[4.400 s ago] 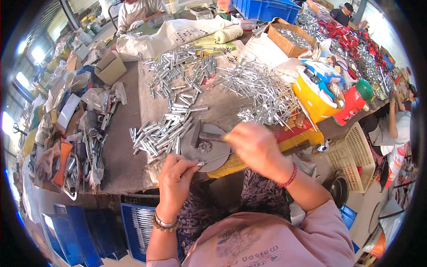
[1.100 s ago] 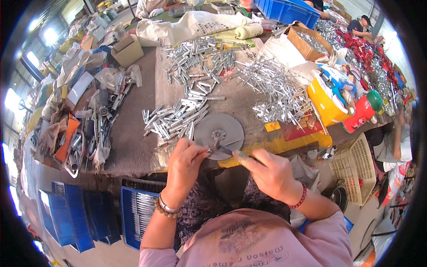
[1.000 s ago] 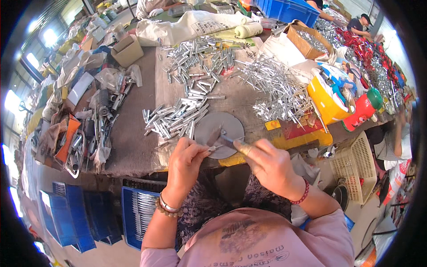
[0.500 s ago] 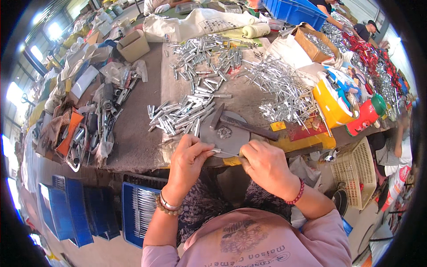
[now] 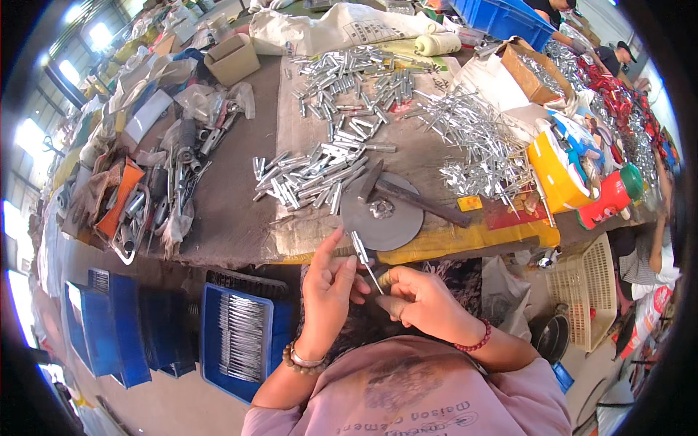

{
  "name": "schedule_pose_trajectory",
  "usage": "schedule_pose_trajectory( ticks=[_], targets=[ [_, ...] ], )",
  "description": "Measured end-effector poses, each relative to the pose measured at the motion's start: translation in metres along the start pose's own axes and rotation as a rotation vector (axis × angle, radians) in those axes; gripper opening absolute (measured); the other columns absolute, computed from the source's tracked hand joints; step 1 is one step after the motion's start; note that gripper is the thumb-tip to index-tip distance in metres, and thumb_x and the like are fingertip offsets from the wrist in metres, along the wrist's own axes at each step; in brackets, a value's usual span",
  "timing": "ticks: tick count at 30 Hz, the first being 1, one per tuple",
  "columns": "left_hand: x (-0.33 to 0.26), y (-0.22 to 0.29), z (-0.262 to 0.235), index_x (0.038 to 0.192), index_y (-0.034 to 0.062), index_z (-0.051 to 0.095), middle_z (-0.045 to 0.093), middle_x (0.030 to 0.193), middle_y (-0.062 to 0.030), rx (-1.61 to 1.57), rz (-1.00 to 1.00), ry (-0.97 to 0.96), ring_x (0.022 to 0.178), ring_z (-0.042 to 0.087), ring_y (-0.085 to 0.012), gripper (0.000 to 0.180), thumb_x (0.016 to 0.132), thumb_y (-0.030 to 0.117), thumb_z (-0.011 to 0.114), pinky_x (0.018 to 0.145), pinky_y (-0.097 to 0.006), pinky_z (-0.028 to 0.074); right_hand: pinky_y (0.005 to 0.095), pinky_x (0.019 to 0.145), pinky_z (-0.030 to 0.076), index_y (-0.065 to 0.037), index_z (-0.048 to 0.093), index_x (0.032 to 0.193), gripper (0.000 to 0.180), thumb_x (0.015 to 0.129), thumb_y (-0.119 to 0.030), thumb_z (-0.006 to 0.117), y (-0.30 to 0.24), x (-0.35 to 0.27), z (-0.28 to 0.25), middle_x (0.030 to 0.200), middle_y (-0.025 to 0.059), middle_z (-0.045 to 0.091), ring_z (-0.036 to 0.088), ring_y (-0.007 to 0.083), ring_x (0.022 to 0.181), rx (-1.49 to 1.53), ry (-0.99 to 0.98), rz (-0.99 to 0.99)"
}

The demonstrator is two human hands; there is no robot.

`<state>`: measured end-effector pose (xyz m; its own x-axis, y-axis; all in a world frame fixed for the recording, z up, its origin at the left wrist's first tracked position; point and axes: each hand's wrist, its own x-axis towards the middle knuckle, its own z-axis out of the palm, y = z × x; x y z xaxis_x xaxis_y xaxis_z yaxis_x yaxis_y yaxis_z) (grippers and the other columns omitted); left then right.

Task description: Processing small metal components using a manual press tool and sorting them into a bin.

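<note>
Between my hands, in front of the table edge, a thin metal rod with a thicker silver sleeve (image 5: 360, 248) on its upper end stands steeply tilted. My right hand (image 5: 429, 299) pinches the rod's lower end between thumb and fingertips. My left hand (image 5: 329, 280) is beside the sleeve, its index finger stretched up and its thumb apart; whether it touches the piece is unclear. Just beyond lies a round grey metal plate (image 5: 396, 227) with a hammer (image 5: 422, 202) resting across it. Silver sleeves (image 5: 313, 174) are heaped left of the plate, and thin rods (image 5: 480, 145) to the right.
A blue tray (image 5: 209, 341) of lined-up metal pieces stands below the table at left, near stacked blue bins (image 5: 127, 334). Tools and bags (image 5: 156, 182) crowd the left tabletop. A yellow container (image 5: 556, 174) and red jar (image 5: 611, 195) stand right, above a cream basket (image 5: 578, 291).
My hands have come back from the plate toward my body. The piece has swung from nearly level to steep, sleeve end up. My left fingers have opened from their pinch.
</note>
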<state>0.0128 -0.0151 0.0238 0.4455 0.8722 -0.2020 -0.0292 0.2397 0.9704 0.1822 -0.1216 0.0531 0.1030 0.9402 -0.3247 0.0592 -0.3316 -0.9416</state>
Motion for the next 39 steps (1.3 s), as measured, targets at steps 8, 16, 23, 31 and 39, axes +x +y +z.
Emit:
schedule_pose_trajectory(
  ticks=[8,16,23,31,39],
  targets=[
    [-0.020,0.000,-0.025,0.159,0.0061,0.048,0.079,0.109,-0.0107,-0.217,-0.007,0.065,0.068,0.058,-0.0045,0.058,0.106,0.005,0.073,0.055,-0.020,0.044,0.0419,0.064,0.054,-0.004,0.066,0.124,0.031,0.097,-0.010,0.081,0.008,0.001,0.032,0.080,0.0163,0.071,0.068,0.0306,0.067,-0.345,0.025,-0.262],
    [-0.066,-0.076,-0.156,0.150,0.0049,0.051,0.078,0.104,-0.0083,-0.033,-0.034,0.563,0.069,0.054,-0.0055,0.048,0.106,0.008,0.070,0.058,-0.022,0.043,0.0266,0.076,0.056,-0.003,0.057,0.156,0.056,0.102,0.002,0.074,0.032,0.009,0.031,0.097,0.0050,0.071,0.066,0.0089,0.082,-0.149,-0.133,0.007],
    [-0.132,-0.217,-0.309,0.144,0.0035,0.059,0.077,0.100,-0.0084,0.039,-0.312,1.023,0.075,0.064,-0.0138,0.050,0.097,0.006,0.076,0.062,-0.031,0.050,0.0258,0.075,0.056,-0.001,0.058,0.154,0.051,0.105,0.003,0.070,0.046,0.022,0.041,0.097,0.0044,0.069,0.066,0.0084,0.082,-0.133,-0.222,0.048],
    [-0.119,-0.251,-0.372,0.133,0.0023,0.063,0.079,0.098,-0.0140,0.329,-0.245,1.127,0.083,0.075,-0.0231,0.043,0.096,0.012,0.081,0.074,-0.038,0.059,0.0262,0.075,0.057,0.000,0.061,0.151,0.047,0.105,0.000,0.071,0.053,0.027,0.043,0.097,0.0042,0.070,0.067,0.0085,0.081,-0.166,-0.239,0.055],
    [-0.099,-0.228,-0.363,0.125,0.0025,0.069,0.078,0.095,-0.0148,0.699,-0.127,1.214,0.081,0.075,-0.0267,0.040,0.098,0.025,0.086,0.079,-0.043,0.059,0.0278,0.076,0.059,-0.003,0.069,0.144,0.040,0.104,-0.003,0.073,0.058,0.023,0.032,0.095,0.0036,0.072,0.068,0.0092,0.083,-0.162,-0.189,0.081]
  ],
)
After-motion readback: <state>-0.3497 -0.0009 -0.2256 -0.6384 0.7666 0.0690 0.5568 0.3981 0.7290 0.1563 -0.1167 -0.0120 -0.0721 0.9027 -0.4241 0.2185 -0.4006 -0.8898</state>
